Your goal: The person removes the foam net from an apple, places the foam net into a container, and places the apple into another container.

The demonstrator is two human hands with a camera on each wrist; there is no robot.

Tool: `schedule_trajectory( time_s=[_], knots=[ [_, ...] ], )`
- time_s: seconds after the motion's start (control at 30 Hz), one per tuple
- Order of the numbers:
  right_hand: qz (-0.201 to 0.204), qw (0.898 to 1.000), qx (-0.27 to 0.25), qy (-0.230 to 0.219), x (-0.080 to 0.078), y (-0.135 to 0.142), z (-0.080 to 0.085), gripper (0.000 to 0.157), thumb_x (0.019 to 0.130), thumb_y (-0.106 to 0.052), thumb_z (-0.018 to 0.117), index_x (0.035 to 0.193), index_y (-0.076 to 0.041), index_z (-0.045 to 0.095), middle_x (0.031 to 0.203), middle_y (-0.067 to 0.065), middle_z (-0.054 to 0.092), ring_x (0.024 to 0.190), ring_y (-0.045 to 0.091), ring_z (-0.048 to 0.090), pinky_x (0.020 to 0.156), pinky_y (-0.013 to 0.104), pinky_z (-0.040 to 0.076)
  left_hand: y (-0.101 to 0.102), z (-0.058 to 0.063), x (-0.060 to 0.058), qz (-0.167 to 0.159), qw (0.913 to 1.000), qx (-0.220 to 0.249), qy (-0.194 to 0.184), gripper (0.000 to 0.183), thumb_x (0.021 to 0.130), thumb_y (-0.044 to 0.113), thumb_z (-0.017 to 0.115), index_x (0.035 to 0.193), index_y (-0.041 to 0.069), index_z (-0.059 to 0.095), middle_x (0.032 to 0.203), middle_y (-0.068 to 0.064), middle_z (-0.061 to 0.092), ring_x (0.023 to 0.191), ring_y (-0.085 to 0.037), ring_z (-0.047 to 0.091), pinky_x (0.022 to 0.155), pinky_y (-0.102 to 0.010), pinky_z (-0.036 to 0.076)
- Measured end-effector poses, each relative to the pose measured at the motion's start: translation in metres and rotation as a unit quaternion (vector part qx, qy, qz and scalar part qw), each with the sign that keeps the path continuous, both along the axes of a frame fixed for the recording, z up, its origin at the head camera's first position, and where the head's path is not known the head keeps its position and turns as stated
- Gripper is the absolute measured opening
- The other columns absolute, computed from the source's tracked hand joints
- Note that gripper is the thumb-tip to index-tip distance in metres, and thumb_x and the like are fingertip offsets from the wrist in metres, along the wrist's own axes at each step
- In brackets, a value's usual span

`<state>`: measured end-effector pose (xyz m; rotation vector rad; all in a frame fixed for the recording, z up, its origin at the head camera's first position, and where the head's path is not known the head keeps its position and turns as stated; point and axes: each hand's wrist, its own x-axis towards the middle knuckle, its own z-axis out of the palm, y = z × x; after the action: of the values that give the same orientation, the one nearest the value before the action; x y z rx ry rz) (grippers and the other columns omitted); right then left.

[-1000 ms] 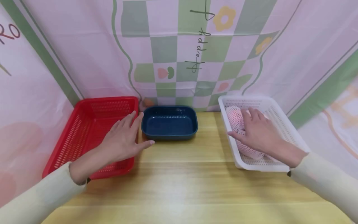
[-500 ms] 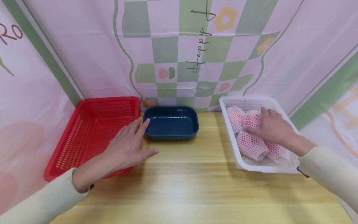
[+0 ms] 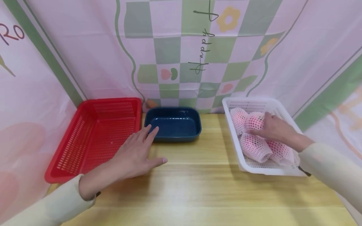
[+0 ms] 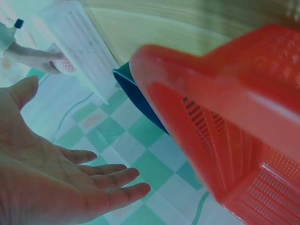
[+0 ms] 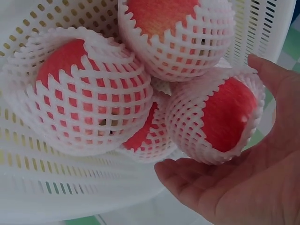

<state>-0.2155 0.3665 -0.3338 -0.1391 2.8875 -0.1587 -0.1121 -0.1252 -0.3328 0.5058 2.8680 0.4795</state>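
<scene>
My right hand (image 3: 278,128) is inside the white basket (image 3: 271,170), its thumb and fingers curled round a red apple (image 5: 229,115) in a white foam net. Several other netted apples lie against it, such as a large apple (image 5: 91,101) in the right wrist view. My left hand (image 3: 135,153) is held over the table beside the red basket (image 3: 94,135), fingers straight and spread. Nothing is in its palm, which the left wrist view shows. In the head view its fingertips overlap the near left corner of the dark blue dish (image 3: 175,125).
The red basket stands at the left, with the blue dish in the middle against a patterned cloth backdrop (image 3: 167,50). The white basket's raised rim surrounds the apples at the right. Bare wooden table (image 3: 198,185) stretches across the front.
My right hand has shifted from over the apples to the right side of one and closed its fingers round it. My left hand has drifted right and slightly nearer, away from the red basket.
</scene>
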Motion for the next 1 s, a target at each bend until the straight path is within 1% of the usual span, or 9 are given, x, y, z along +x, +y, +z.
schedule_trajectory(
  time_s=[0.07,0.23,0.37,0.5,0.57,0.63,0.73,0.9,1.0],
  knots=[
    [-0.003,1.0,-0.005,-0.004,-0.001,-0.001,-0.001,0.129,0.092,-0.072,0.066,0.139,0.037,0.015,0.121,0.06,0.045,0.102,0.068,0.059,0.086,0.073,0.053,0.002,-0.002,0.002,-0.001,1.0,0.001,-0.002,0.109,0.089,0.069,0.071,0.171,0.018,0.019,0.176,-0.017,0.016,0.158,-0.044,0.023,0.126,-0.066,0.023],
    [-0.009,1.0,-0.018,-0.002,-0.005,-0.003,-0.005,0.129,0.091,-0.07,0.07,0.136,0.039,0.017,0.112,0.057,0.05,0.088,0.056,0.065,0.081,0.068,0.056,0.008,-0.009,0.01,-0.002,0.9999,0.006,-0.01,0.111,0.087,0.069,0.073,0.17,0.019,0.021,0.175,-0.015,0.019,0.159,-0.041,0.025,0.127,-0.064,0.023],
    [-0.011,0.999,-0.03,0.014,-0.007,-0.003,-0.011,0.12,0.091,-0.064,0.074,0.13,0.038,0.025,0.107,0.053,0.05,0.081,0.049,0.064,0.077,0.064,0.057,0.012,-0.014,0.016,-0.004,0.9998,0.009,-0.017,0.11,0.088,0.071,0.072,0.17,0.019,0.021,0.176,-0.013,0.019,0.159,-0.04,0.025,0.128,-0.062,0.022],
    [-0.016,0.999,-0.037,0.031,-0.008,-0.002,-0.014,0.104,0.092,-0.055,0.077,0.122,0.034,0.033,0.095,0.041,0.054,0.074,0.043,0.061,0.064,0.055,0.058,0.016,-0.019,0.019,-0.012,0.9997,0.015,-0.015,0.109,0.089,0.073,0.069,0.17,0.018,0.022,0.176,-0.013,0.019,0.158,-0.041,0.026,0.128,-0.061,0.023],
    [-0.016,0.998,-0.04,0.038,-0.009,0.0,-0.014,0.097,0.092,-0.053,0.077,0.118,0.031,0.036,0.086,0.033,0.055,0.069,0.039,0.06,0.057,0.05,0.056,0.018,-0.021,0.021,-0.015,0.9996,0.017,-0.013,0.109,0.089,0.074,0.069,0.17,0.018,0.021,0.176,-0.013,0.019,0.158,-0.04,0.026,0.128,-0.061,0.023],
    [-0.016,0.998,-0.041,0.043,-0.01,0.002,-0.014,0.094,0.092,-0.053,0.078,0.115,0.028,0.038,0.079,0.027,0.055,0.065,0.036,0.058,0.054,0.045,0.054,0.021,-0.024,0.022,-0.015,0.9996,0.019,-0.014,0.11,0.088,0.075,0.069,0.17,0.019,0.021,0.176,-0.012,0.019,0.158,-0.04,0.027,0.128,-0.061,0.023],
    [-0.016,0.998,-0.042,0.045,-0.011,0.006,-0.012,0.093,0.091,-0.054,0.078,0.115,0.027,0.039,0.075,0.022,0.055,0.064,0.034,0.057,0.053,0.045,0.053,0.023,-0.028,0.023,-0.017,0.9994,0.023,-0.016,0.11,0.088,0.075,0.069,0.17,0.02,0.021,0.176,-0.012,0.019,0.158,-0.04,0.027,0.127,-0.061,0.024],
    [-0.029,0.998,-0.045,0.041,-0.009,0.007,0.0,0.103,0.09,-0.054,0.079,0.127,0.031,0.035,0.08,0.028,0.059,0.069,0.04,0.061,0.057,0.051,0.057,0.026,-0.034,0.025,-0.018,0.999,0.034,-0.021,0.11,0.088,0.074,0.07,0.17,0.021,0.02,0.177,-0.01,0.017,0.158,-0.039,0.028,0.126,-0.061,0.026],
    [-0.032,0.997,-0.046,0.053,-0.005,0.001,0.008,0.105,0.088,-0.053,0.081,0.132,0.03,0.033,0.082,0.029,0.059,0.07,0.042,0.062,0.057,0.053,0.057,0.027,-0.036,0.027,-0.019,0.9987,0.041,-0.022,0.108,0.089,0.071,0.071,0.17,0.019,0.021,0.176,-0.011,0.018,0.157,-0.04,0.029,0.126,-0.061,0.027]
  ],
)
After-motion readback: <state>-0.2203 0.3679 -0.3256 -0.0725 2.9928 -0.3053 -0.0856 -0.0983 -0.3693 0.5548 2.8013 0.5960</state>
